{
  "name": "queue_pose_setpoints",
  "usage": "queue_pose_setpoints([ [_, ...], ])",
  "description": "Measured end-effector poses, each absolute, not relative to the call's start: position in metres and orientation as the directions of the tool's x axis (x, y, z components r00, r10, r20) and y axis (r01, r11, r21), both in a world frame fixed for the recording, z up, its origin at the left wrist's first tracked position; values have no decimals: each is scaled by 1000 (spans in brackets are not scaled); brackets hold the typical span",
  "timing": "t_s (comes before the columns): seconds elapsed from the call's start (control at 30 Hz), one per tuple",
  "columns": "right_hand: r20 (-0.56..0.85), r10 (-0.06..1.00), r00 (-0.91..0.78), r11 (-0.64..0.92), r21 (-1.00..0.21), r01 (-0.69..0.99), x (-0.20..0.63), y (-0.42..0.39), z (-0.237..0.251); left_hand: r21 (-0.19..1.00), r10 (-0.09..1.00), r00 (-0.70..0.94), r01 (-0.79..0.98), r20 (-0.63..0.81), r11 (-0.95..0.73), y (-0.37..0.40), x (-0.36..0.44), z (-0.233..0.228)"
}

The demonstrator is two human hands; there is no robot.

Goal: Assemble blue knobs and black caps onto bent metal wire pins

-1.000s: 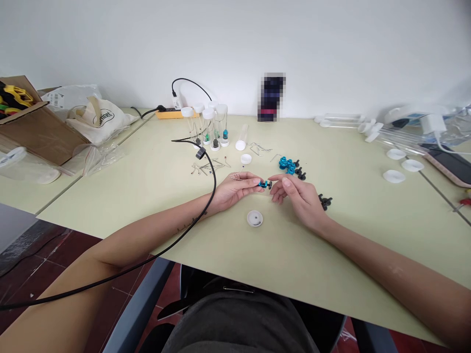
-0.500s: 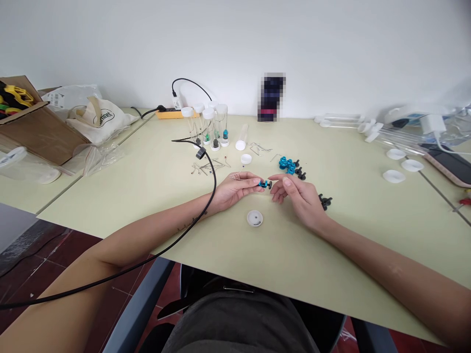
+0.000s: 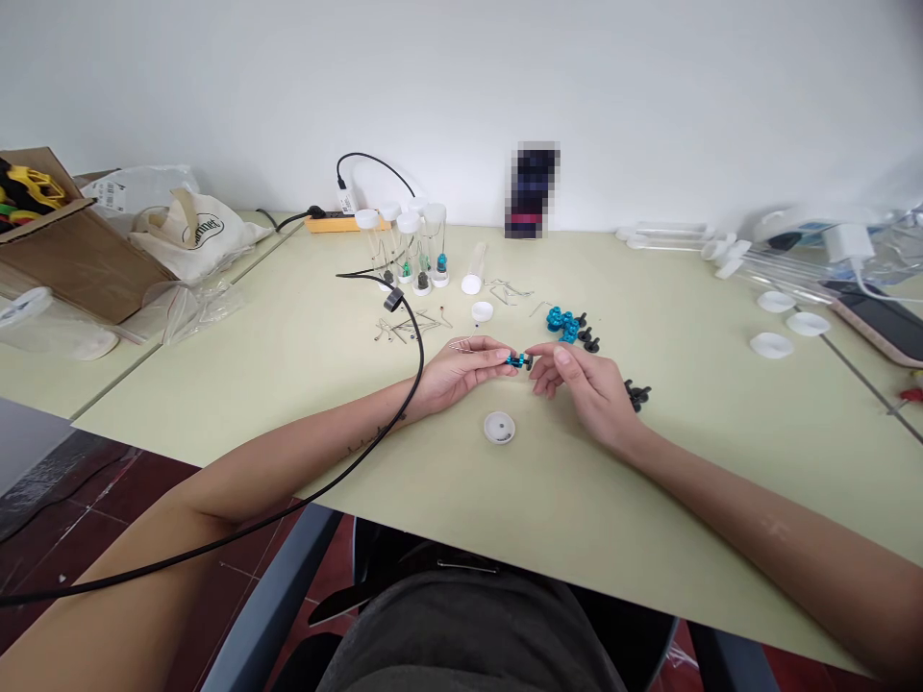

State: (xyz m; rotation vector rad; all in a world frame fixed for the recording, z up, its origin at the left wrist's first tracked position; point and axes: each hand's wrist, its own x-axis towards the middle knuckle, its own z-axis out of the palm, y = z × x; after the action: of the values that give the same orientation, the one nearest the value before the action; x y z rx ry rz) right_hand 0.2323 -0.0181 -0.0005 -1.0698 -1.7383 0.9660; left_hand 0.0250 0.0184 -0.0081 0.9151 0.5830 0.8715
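Note:
My left hand pinches a small blue metal clamp between thumb and fingers. A black thumbscrew sticks out of the clamp's right end. Close to that screw is my right hand, its index finger stretched to the screw head and its thumb apart; whether the fingertip touches is too small to tell. Thin metal rods show at the back of my left fingers. Below the hands lies a round white cap with tiny dark bits inside. More blue clamps and black thumbscrews lie beyond my right hand.
Several clear tubes with white caps stand near the wall, one tube lying beside them. Bent metal keys are scattered left of centre. A black cable crosses over my left forearm. An open cardboard box stands far left.

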Motion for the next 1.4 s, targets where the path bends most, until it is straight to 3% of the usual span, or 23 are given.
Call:
queue_pose_setpoints([
  [1.4, 258, 924, -281, 333, -905, 266, 232, -17, 0, 865, 843, 532, -386, -75, 320, 18, 25, -6],
])
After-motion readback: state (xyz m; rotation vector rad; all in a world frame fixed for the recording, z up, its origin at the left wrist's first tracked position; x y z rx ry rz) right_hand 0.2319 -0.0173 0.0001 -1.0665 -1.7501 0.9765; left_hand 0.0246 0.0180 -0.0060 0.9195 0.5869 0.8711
